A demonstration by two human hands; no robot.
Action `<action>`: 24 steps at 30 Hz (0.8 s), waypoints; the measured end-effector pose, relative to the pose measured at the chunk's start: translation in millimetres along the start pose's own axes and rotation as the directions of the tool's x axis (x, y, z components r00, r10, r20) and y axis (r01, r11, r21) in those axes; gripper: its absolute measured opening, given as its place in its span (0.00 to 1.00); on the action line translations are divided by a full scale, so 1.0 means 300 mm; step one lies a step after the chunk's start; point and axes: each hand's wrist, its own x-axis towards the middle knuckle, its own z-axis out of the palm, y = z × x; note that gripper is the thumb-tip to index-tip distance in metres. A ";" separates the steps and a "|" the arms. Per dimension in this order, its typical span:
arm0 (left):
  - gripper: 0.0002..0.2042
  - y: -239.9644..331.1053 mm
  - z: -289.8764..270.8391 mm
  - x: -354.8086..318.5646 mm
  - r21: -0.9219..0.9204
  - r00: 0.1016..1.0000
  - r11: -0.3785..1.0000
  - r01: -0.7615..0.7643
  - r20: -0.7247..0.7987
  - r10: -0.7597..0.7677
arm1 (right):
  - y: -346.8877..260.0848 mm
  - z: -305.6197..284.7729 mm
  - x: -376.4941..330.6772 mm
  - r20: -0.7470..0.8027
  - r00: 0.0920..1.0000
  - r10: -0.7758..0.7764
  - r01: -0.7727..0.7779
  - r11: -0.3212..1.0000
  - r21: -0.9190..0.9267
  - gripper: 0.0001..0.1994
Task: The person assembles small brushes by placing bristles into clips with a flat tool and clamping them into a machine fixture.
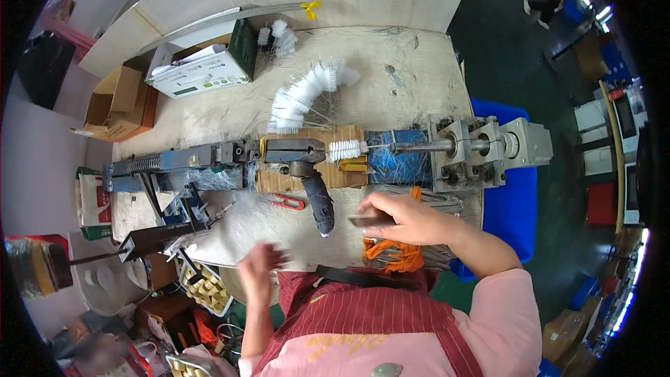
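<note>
My right hand (401, 218) is curled round a small dark flat piece (366, 221), whose kind I cannot make out, just above a bundle of metal wires (440, 258) tied with orange cloth (394, 255). Low at the table's front edge, my left hand (262, 265) is smeared by motion, so its fingers do not show clearly. Ahead of both hands lies a bench machine with a steel clamp (296, 150) and a dark wrapped lever (319, 202). A white bristle brush (345, 151) sits between that clamp and the machine's metal shaft (422, 146).
Red-handled snips (287, 202) lie beside scattered clear bristles (244, 220). Behind the machine, several white brushes (307, 94) form a curved row. A white and green box (202, 73) and a cardboard box (122, 105) stand back left. A blue bin (513, 202) is at the right.
</note>
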 end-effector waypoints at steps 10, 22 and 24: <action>0.21 -0.224 -0.541 0.003 0.224 0.369 0.974 -0.039 -0.902 0.222 | 0.050 0.120 0.172 -0.040 0.978 0.203 -0.204 0.979 -0.022 0.29; 0.16 0.090 -0.028 -0.057 0.358 0.707 0.796 -0.487 -0.373 0.601 | -0.270 -0.003 0.000 0.086 0.993 0.084 -0.060 0.966 -0.250 0.20; 0.29 0.211 0.133 -0.020 0.587 0.679 0.490 -0.645 0.146 0.719 | -0.218 -0.077 0.025 -0.052 0.995 -0.083 0.054 0.909 -0.413 0.16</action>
